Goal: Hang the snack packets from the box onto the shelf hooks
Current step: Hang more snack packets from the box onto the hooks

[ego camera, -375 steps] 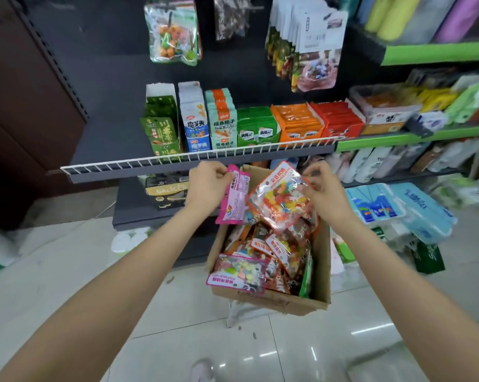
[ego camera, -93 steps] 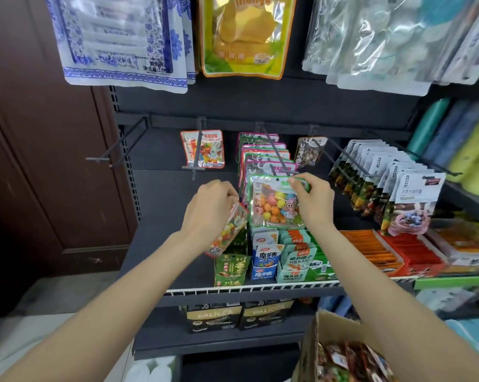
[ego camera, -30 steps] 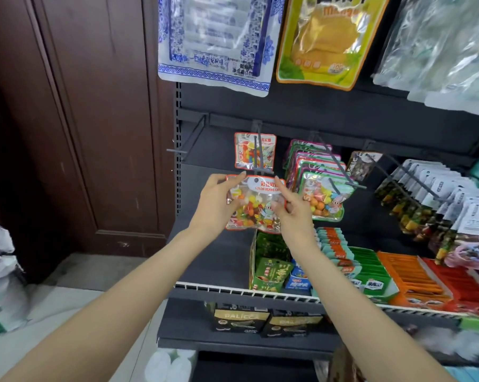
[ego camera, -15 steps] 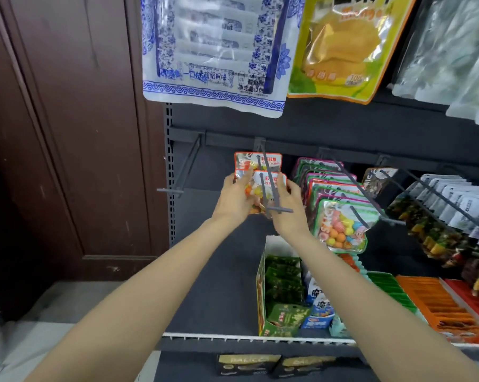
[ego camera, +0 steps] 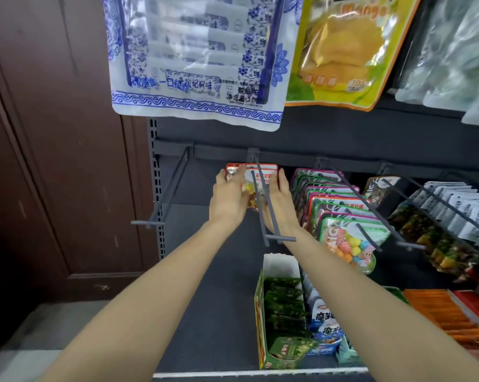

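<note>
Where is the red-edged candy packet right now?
The red-edged candy packet sits mid-frame, far back on the grey double-prong hook, between the left hand and right hand.

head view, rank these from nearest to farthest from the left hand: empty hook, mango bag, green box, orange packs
1. Empty hook, just to the left of the left hand.
2. Green box, below on the shelf.
3. Mango bag, up and to the right.
4. Orange packs, far lower right.
</note>
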